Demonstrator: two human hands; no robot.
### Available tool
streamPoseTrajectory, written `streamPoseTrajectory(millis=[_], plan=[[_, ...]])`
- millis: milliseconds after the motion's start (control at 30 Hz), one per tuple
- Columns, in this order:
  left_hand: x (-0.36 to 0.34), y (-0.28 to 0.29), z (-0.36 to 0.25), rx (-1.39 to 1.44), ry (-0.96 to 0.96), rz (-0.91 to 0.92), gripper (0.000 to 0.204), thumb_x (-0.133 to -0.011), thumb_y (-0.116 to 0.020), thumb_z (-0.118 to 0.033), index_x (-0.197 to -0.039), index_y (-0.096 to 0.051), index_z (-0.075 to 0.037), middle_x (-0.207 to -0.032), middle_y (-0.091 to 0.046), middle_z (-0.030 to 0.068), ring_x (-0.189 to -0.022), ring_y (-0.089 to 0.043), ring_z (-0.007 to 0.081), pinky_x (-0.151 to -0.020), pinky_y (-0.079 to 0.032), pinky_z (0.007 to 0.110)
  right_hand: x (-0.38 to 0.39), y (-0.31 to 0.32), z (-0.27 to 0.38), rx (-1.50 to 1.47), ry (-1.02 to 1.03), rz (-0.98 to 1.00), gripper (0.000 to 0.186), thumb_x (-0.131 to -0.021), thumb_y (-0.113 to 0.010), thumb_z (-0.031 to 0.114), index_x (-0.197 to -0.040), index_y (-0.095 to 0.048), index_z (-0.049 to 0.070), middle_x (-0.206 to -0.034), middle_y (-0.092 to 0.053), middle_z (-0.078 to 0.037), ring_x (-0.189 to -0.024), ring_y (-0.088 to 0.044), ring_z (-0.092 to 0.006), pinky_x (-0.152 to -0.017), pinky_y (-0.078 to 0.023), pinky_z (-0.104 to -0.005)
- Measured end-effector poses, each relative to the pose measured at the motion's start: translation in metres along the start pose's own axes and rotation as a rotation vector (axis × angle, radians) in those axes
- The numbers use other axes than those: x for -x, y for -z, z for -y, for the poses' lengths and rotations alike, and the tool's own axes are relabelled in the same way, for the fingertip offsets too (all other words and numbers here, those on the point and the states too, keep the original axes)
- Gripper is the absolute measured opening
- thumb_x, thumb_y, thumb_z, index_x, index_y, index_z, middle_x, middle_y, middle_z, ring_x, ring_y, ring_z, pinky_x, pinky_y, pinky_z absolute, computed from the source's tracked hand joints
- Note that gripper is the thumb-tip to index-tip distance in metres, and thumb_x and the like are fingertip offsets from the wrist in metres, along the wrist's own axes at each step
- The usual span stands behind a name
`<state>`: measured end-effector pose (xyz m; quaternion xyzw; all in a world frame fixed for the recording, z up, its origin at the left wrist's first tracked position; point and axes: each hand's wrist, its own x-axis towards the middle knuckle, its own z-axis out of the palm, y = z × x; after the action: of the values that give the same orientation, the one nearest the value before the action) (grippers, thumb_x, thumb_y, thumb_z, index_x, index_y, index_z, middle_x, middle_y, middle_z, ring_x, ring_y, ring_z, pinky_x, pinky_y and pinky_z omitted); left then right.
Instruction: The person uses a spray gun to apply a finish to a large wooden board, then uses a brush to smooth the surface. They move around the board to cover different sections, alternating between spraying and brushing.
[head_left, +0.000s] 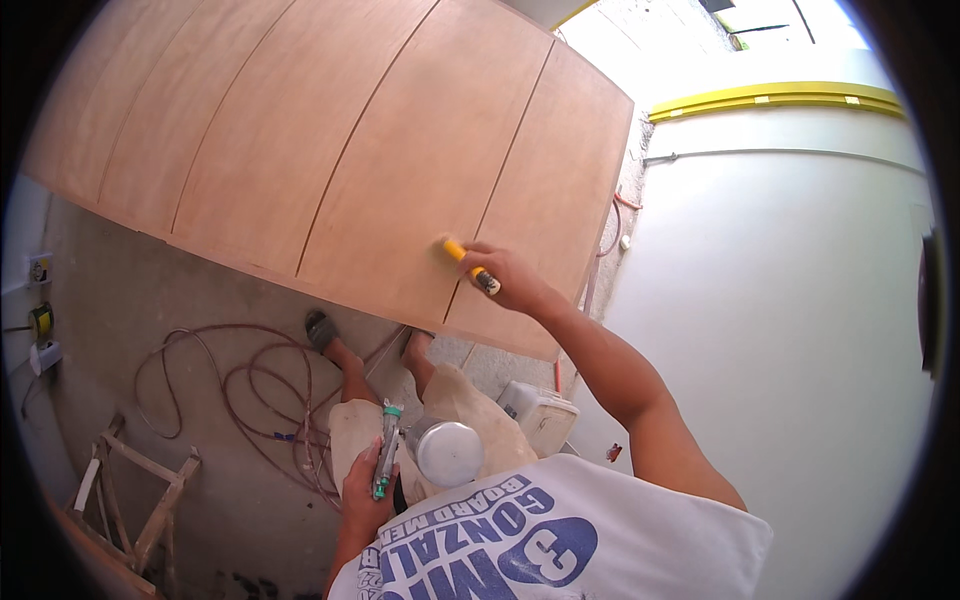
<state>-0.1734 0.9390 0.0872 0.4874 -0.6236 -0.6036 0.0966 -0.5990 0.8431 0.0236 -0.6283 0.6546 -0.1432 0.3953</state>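
A yellow-handled brush (455, 250) is in my right hand (512, 276), its pale bristle end down against the reddish-brown wood panel (400, 190). My fingers are closed round the handle, and its dark end sticks out toward me. The panel is wide and flat, with dark grooves running across it. Low in front of my body, my left hand (364, 492) grips a spray gun (386, 452) with a grey body and green ends. A round silver cup (448, 453) sits beside it, apparently part of the gun. My left fingers are partly hidden behind it.
A reddish hose (225, 375) lies in loops on the concrete floor, left of my feet. A wooden stand (140, 490) is at the lower left. Close to my right leg stands a whitish container (540, 415). A pale wall (770, 300) with a yellow strip rises on the right.
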Motion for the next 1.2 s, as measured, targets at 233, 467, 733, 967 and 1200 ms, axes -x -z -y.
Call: streamPoseTrajectory(millis=[233,467,733,967,1200], plan=[[-0.005,-0.051,-0.025,-0.101,-0.06,0.017,0.059,-0.089,-0.078,-0.007,-0.144,-0.057,-0.002,-0.116,-0.07,0.0246,-0.104,-0.071,0.043,-0.087,-0.058,0.045,0.049,-0.038,0.022,-0.372,0.257,0.446,0.018,-0.084,-0.067,-0.001,-0.101,-0.07,0.006,-0.123,-0.07,-0.021,-0.115,-0.066,-0.0423,-0.098,-0.052,-0.0466],[-0.031,-0.076,-0.054,-0.064,-0.033,-0.036,0.06,-0.089,-0.071,0.0,-0.147,-0.056,-0.004,-0.114,-0.069,0.023,-0.101,-0.07,0.0417,-0.087,-0.056,0.043,-0.023,0.088,-0.084,0.033,0.1,-0.225,0.017,-0.085,-0.068,0.0,-0.101,-0.067,0.005,-0.12,-0.068,-0.021,-0.107,-0.065,-0.0444,-0.093,-0.053,-0.0477],[-0.05,-0.079,-0.077,-0.074,-0.036,-0.078,0.061,-0.092,-0.066,0.004,-0.151,-0.05,0.001,-0.124,-0.068,0.0264,-0.113,-0.071,0.0361,-0.095,-0.053,0.037,-0.036,0.023,-0.072,-0.215,0.322,0.187,0.014,-0.087,-0.068,0.005,-0.101,-0.067,0.005,-0.111,-0.07,-0.018,-0.102,-0.067,-0.0415,-0.089,-0.054,-0.048],[-0.075,-0.08,-0.087,-0.049,-0.047,-0.125,0.062,-0.093,-0.066,0.002,-0.152,-0.049,-0.001,-0.111,-0.068,0.0247,-0.099,-0.071,0.0376,-0.086,-0.055,0.041,-0.078,0.113,-0.076,-0.203,0.173,-0.195,0.011,-0.091,-0.069,0.005,-0.101,-0.067,0.006,-0.106,-0.071,-0.017,-0.098,-0.067,-0.0376,-0.088,-0.054,-0.0426],[-0.105,-0.071,-0.093,-0.028,-0.046,-0.078,0.061,-0.094,-0.066,0.0,-0.153,-0.048,-0.001,-0.116,-0.067,0.0253,-0.102,-0.071,0.0373,-0.088,-0.055,0.04,-0.07,0.047,-0.064,-0.223,0.307,0.07,0.019,-0.088,-0.067,0.0,-0.106,-0.067,0.008,-0.12,-0.069,-0.019,-0.108,-0.065,-0.0429,-0.095,-0.053,-0.0442]])
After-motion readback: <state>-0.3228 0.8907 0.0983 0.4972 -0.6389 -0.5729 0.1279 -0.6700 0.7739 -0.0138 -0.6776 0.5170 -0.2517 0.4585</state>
